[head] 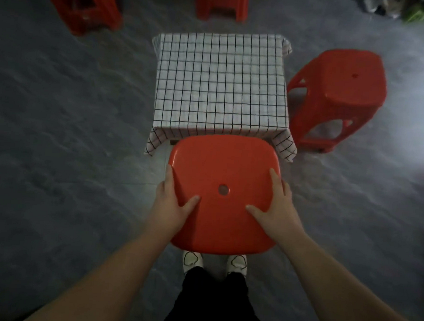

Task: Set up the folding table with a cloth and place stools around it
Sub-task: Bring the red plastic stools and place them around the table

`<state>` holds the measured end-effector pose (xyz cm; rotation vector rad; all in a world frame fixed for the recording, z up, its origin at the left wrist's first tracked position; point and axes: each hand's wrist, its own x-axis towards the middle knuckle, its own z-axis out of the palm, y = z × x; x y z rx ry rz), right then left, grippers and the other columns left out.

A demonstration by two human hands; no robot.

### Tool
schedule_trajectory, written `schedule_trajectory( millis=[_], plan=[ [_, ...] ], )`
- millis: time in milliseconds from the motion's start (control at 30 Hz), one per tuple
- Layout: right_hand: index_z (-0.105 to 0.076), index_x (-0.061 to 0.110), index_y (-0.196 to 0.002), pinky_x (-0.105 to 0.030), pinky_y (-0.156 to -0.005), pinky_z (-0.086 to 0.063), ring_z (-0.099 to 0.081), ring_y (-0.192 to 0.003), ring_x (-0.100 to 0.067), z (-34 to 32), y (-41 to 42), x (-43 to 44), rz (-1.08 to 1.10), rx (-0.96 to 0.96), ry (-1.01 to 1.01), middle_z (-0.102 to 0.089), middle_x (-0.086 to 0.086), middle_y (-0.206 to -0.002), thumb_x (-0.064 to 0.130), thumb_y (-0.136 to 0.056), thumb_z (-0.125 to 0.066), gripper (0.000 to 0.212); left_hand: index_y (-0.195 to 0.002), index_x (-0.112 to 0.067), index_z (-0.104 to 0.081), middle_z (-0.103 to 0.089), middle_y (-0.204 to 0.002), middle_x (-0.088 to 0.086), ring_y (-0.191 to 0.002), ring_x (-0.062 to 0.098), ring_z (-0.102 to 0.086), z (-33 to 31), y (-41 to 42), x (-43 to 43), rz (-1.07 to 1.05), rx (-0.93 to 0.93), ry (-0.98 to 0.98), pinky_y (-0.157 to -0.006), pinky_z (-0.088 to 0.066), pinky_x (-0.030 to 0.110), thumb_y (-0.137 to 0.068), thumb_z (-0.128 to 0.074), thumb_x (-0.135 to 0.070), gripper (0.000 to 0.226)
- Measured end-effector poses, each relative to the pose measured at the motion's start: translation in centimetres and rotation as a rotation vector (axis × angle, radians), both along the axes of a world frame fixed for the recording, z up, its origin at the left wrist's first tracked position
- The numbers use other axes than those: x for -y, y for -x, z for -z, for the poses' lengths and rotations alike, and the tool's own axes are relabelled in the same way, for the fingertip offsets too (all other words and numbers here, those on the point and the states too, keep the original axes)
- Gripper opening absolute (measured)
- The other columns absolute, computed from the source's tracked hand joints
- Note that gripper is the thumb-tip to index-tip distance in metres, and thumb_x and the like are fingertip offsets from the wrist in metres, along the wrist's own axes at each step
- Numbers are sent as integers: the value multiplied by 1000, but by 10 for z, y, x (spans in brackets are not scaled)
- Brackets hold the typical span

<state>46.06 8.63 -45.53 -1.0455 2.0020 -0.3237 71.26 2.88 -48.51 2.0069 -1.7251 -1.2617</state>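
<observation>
A small table covered with a white cloth with a black grid [220,84] stands on the grey floor in the middle. Right in front of its near edge is a red plastic stool [220,165] with a hole in the seat. My left hand [172,200] grips the seat's left edge, thumb on top. My right hand [274,204] grips the right edge the same way. A second red stool [344,91] stands at the table's right side. Its legs are visible; the held stool's legs are hidden under its seat.
Two more red stools stand at the back: one at the far left [84,3], one beyond the table [222,2]. Clutter lies in the far right corner [413,11]. My white shoes [192,258] are just below the held stool. Grey floor lies left of the table.
</observation>
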Motion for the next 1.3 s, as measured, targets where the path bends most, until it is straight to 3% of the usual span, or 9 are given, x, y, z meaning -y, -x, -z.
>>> schedule_trajectory(
  millis=[200, 367, 500, 700, 833, 967, 1133, 1300],
  plan=[
    [0, 46, -154, -46, -107, -40, -36, -142, -31, 147, 14, 22, 19, 16, -3, -2, -1, -165, 40, -82, -77, 107, -154, -42, 9, -30, -156, 4, -138, 18, -38, 139, 15, 24, 3, 6, -38, -111, -34, 37, -84, -71, -50, 107],
    [0, 47, -153, -47, -109, -39, -33, -144, -31, 224, 11, 26, 36, 33, 16, 0, -2, -165, 38, -82, -78, 106, -155, -41, 10, -26, -158, 3, -139, 18, -36, 210, 16, 33, 4, 27, -55, -109, -30, 33, -86, -71, -48, 107],
    [-2, 46, -154, -47, -113, -36, -31, -145, -30, 250, 9, 27, 36, 19, 36, -2, -2, -165, 37, -82, -78, 105, -156, -37, 12, -21, -159, 6, -140, 22, -34, 233, 18, 37, 17, 62, -71, -107, -29, 33, -87, -70, -48, 107],
    [7, 50, -151, -56, -113, -35, -24, -148, -34, 250, 15, 36, -50, -25, -33, 1, -4, -165, 47, -84, -72, 104, -154, -35, 17, -20, -160, 12, -140, 29, -36, 223, 23, 47, 89, 202, -98, -110, -35, 46, -89, -64, -50, 105],
    [-5, 32, -159, -54, -118, -25, -11, -150, -36, 206, 16, 43, -137, -135, -166, -2, -10, -166, 41, -94, -59, 85, -158, -29, -2, -10, -164, 16, -145, 36, -28, 177, 22, 41, 182, 341, -107, -115, -33, 50, -94, -58, -41, 86],
    [-26, 18, -153, -55, -116, -29, -23, -145, -36, 114, 10, 43, -216, -211, -88, -30, -16, -156, 37, -89, -52, 71, -156, -19, -19, -15, -163, 19, -148, 36, -20, 89, 11, 27, 172, 368, -58, -117, -29, 52, -96, -52, -41, 72],
    [-22, 20, -156, -53, -121, -18, -11, -151, -30, -37, 2, 23, -374, -297, 95, -22, -11, -162, 39, -95, -48, 70, -155, -16, -24, -25, -162, 13, -149, 32, -19, -64, 2, -2, 158, 406, 102, -120, -23, 48, -99, -42, -45, 65],
    [-26, 24, -156, -51, -122, -18, -10, -152, -24, -159, 2, -11, -481, -386, 291, -24, -3, -163, 48, -96, -45, 67, -157, -24, -18, -19, -165, 4, -152, 27, -12, -188, -10, -59, 145, 476, 219, -123, -15, 46, -100, -37, -51, 66]
  ],
)
